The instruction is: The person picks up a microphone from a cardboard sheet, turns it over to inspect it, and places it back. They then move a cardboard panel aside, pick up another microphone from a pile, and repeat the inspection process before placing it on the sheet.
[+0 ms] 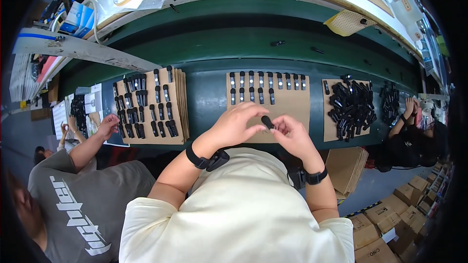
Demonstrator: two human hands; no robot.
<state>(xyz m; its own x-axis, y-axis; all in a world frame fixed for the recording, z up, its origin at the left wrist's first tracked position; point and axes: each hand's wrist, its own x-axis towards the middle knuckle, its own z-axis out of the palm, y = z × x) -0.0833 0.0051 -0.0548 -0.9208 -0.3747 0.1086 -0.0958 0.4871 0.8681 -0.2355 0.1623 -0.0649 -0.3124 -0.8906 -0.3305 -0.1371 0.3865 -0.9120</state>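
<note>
A small black clip-on microphone (266,121) with a rounded foam top is pinched in the fingertips of my right hand (294,137). Thumb and forefinger of my left hand (238,122) are spread apart around its foam end; whether the thumb touches it, I cannot tell. Both hands are over the near part of a brown cardboard sheet (292,104). On that sheet's far part, similar microphones (261,79) stand out in two rows, the nearer one shorter. To the right, a heap of black microphones (352,109) covers another cardboard sheet (331,134).
At left, a cardboard stack (181,102) carries more microphones in rows, with a co-worker's hand (108,126) beside it. Another person (414,139) works at far right. Several loose pieces lie on the green conveyor belt (219,39) beyond. Boxes (378,216) stand on the floor.
</note>
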